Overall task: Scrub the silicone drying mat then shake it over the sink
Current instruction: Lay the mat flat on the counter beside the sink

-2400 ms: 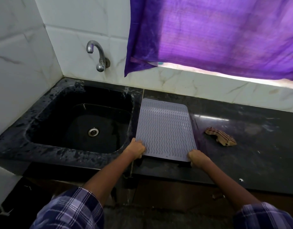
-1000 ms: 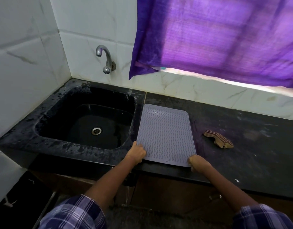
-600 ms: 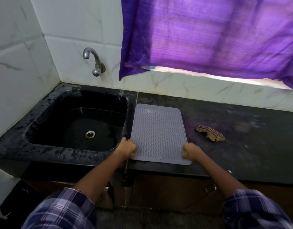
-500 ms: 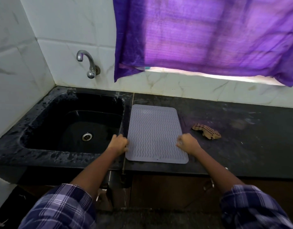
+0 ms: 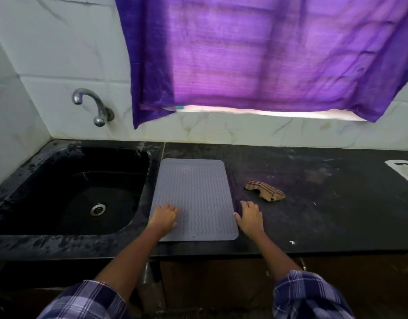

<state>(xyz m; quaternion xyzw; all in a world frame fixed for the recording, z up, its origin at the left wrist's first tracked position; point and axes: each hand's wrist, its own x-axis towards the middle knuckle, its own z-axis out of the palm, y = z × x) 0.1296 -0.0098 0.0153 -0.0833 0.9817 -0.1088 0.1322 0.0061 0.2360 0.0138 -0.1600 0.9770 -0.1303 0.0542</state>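
Curtain (image 5: 256,54): purple cloth hanging over the window above the counter, its lower edge lit from behind.
Counter (image 5: 313,203): black stone slab, smudged, running right from the sink.
Sink (image 5: 25,180): black basin set in the counter's left end, wet rim, metal drain at the bottom.
Silicone drying mat (image 5: 196,187): grey, wavy-ribbed, lying flat on the counter just beside the sink's right rim, near edge close to the counter front.
Tap (image 5: 92,104): metal spout on the tiled wall above the sink.
Cloth (image 5: 265,192): small striped rag, crumpled, right of the mat, apart from it.
Left hand (image 5: 164,217): palm down on the mat's near-left area, fingers relaxed and slightly spread.
Right hand (image 5: 250,217): flat on the counter, fingers straight, thumb touching the mat's right edge.
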